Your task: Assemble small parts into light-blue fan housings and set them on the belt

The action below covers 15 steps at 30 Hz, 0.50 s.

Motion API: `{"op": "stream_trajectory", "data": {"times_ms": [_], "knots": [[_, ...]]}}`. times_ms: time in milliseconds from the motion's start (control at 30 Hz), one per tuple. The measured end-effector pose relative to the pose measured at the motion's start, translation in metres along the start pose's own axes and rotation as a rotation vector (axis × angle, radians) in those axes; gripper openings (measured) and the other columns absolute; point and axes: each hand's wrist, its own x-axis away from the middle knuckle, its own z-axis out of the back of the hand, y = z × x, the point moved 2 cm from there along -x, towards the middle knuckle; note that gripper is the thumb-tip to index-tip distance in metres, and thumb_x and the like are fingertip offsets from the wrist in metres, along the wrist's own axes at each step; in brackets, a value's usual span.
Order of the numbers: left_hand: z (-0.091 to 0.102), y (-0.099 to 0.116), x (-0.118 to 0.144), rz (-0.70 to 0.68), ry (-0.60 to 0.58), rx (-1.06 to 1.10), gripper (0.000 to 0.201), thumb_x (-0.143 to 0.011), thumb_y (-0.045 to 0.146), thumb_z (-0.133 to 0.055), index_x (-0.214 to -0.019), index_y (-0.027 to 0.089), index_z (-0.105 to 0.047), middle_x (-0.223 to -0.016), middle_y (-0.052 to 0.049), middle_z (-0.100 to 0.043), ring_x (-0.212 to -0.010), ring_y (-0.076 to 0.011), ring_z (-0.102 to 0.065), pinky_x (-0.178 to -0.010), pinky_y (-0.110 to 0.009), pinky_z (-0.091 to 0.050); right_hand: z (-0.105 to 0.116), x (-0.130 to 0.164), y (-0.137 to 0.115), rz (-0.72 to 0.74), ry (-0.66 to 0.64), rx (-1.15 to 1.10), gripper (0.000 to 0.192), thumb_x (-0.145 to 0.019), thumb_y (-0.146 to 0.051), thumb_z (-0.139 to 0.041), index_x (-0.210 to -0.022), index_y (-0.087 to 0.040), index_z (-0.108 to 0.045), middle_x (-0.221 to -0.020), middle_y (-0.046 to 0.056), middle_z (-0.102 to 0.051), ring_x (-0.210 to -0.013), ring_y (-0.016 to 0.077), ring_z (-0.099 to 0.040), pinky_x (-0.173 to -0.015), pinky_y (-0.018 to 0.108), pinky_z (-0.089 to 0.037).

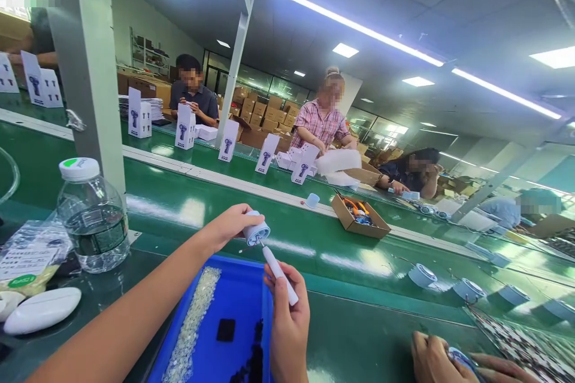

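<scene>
My left hand [231,226] grips a light blue round plastic housing [257,232], its open, ribbed end tilted toward me. A short thin wire sticks out beside it. Closed around a slim white pen-shaped tool [281,275] is my right hand [290,317]. The tool's thin tip points up at the housing's open end; whether it touches cannot be made out. Below both hands lies a blue tray [209,311] with a strip of small clear pieces [193,323], a black square [225,330] and a heap of small black pieces [251,365].
A water bottle [93,221] and a white mouse-shaped object [42,311] are at left. Across the green conveyor belt [179,203] stand several printed boxes [228,140] and a cardboard box of tools [359,215]. Several blue housings [422,275] and a co-worker's hands [438,359] are at right.
</scene>
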Motion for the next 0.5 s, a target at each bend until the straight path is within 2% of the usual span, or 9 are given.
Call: {"op": "stream_trajectory", "data": {"times_ms": [233, 300, 400, 500], "knots": [[-0.013, 0.0, 0.007, -0.013, -0.082, -0.042, 0.036, -0.064, 0.04, -0.07, -0.069, 0.019, -0.041, -0.061, 0.004, -0.053, -0.054, -0.0099, -0.047, -0.051, -0.024, -0.038, 0.002, -0.001, -0.001, 0.0, 0.001, -0.039, 0.038, -0.086, -0.05, -0.052, -0.109, -0.02, -0.053, -0.111, 0.007, -0.064, -0.105, 0.019, -0.06, -0.09, 0.031, -0.049], [-0.016, 0.0, 0.008, -0.037, -0.077, -0.074, 0.034, -0.065, 0.038, -0.068, -0.068, 0.019, -0.04, -0.059, 0.004, -0.052, -0.052, -0.0095, -0.046, -0.048, -0.023, -0.035, 0.003, 0.0, -0.002, -0.002, 0.019, 0.02, 0.039, -0.086, -0.051, -0.051, -0.11, -0.02, -0.054, -0.098, 0.005, -0.066, -0.09, 0.016, -0.063, -0.079, 0.026, -0.051], [-0.022, 0.0, 0.008, -0.13, 0.053, -0.101, 0.03, -0.066, 0.032, -0.065, -0.064, 0.02, -0.038, -0.054, 0.006, -0.045, -0.05, -0.0084, -0.04, -0.045, -0.021, -0.029, 0.001, 0.0, -0.003, -0.02, 0.015, 0.161, 0.042, -0.085, -0.053, -0.05, -0.108, -0.019, -0.058, -0.065, -0.002, -0.056, -0.056, 0.011, -0.052, -0.051, 0.02, -0.043], [-0.031, -0.005, 0.008, -0.243, 0.228, -0.003, 0.034, -0.07, 0.035, -0.06, -0.056, 0.02, -0.032, -0.05, 0.007, -0.034, -0.047, -0.0076, -0.033, -0.044, -0.021, -0.025, -0.005, 0.002, -0.003, -0.022, -0.102, 0.241, 0.04, -0.085, -0.053, -0.048, -0.095, -0.018, -0.063, -0.056, -0.004, -0.046, -0.047, 0.0096, -0.041, -0.042, 0.02, -0.033]]}}
